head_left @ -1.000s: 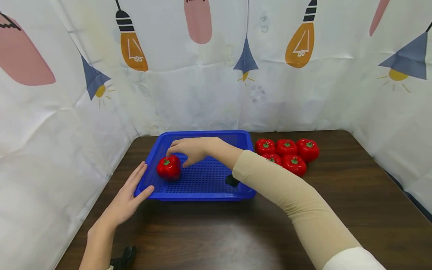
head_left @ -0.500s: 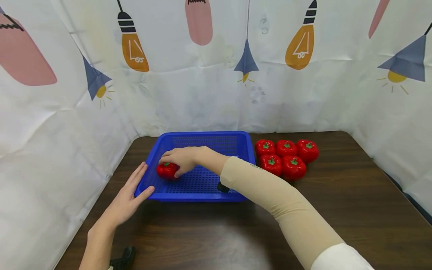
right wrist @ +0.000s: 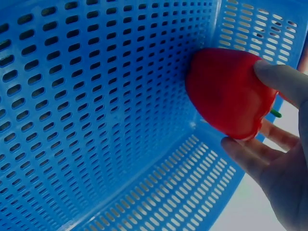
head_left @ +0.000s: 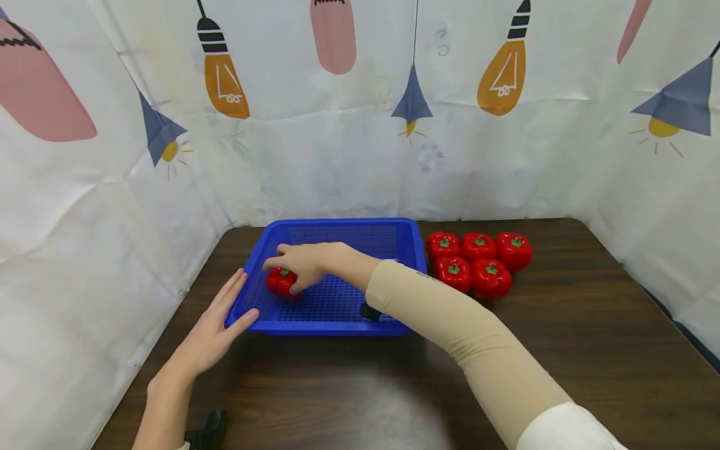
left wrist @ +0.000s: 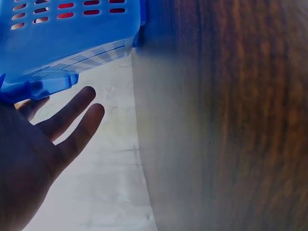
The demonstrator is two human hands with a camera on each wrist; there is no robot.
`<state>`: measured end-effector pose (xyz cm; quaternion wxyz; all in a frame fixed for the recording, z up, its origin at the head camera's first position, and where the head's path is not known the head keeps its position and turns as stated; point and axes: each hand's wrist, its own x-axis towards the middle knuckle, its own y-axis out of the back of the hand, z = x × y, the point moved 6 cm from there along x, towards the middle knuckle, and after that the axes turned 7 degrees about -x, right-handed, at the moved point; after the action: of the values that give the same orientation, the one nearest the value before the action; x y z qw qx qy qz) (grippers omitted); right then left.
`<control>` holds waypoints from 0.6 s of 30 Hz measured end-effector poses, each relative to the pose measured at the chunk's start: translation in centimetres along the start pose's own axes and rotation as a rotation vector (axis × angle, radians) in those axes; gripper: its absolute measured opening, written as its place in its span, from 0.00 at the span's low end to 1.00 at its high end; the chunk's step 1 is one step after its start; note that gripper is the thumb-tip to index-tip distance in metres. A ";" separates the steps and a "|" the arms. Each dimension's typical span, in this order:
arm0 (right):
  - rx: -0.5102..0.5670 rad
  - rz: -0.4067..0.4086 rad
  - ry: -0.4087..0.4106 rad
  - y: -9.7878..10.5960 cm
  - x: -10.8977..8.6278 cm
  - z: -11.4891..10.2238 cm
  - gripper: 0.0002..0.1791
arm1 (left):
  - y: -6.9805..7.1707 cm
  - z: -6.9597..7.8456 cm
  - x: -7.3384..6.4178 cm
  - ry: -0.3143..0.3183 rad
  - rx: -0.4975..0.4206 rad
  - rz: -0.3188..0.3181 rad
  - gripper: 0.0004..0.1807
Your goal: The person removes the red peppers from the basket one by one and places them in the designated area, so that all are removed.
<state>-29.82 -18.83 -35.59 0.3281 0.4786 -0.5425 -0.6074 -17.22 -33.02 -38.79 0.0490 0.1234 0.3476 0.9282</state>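
A red bell pepper [right wrist: 226, 91] with a green stem sits in the left part of a blue perforated plastic basket [head_left: 343, 327]. My right hand [head_left: 306, 264] reaches into the basket from above and holds this pepper. In the right wrist view the thumb lies on one side of it and the fingers [right wrist: 245, 153] on the other. At the basket's left front corner, my left hand [head_left: 210, 331] rests against the rim with its fingers extended. The left wrist view shows those fingers [left wrist: 72, 115] straight and spread beside the basket's outer wall.
Several more red bell peppers [head_left: 490, 279] stand grouped on the dark wooden table [head_left: 574, 325], just right of the basket. A white curtain [head_left: 337, 162] printed with lamps and bulbs encloses the table at the back and sides.
My right hand has come down onto the pepper in the basket and taken hold of it. The pepper has since shifted slightly to the right. My left hand has stayed at the rim.
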 end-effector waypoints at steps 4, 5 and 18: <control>-0.027 -0.039 0.013 0.1 -0.4 0.1 0.35 | 0.0 0.1 0.0 0.004 0.000 -0.001 0.43; -0.033 -0.050 0.015 0.2 -0.6 0.2 0.35 | 0.0 0.1 0.0 0.005 0.001 -0.001 0.43; -0.019 -0.103 0.002 -0.1 -1.8 0.3 0.38 | 0.0 0.1 0.0 -0.008 0.007 0.010 0.42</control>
<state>-29.48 -17.01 -35.33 0.3015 0.5033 -0.5113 -0.6279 -17.17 -32.97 -38.70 0.0453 0.1290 0.3501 0.9267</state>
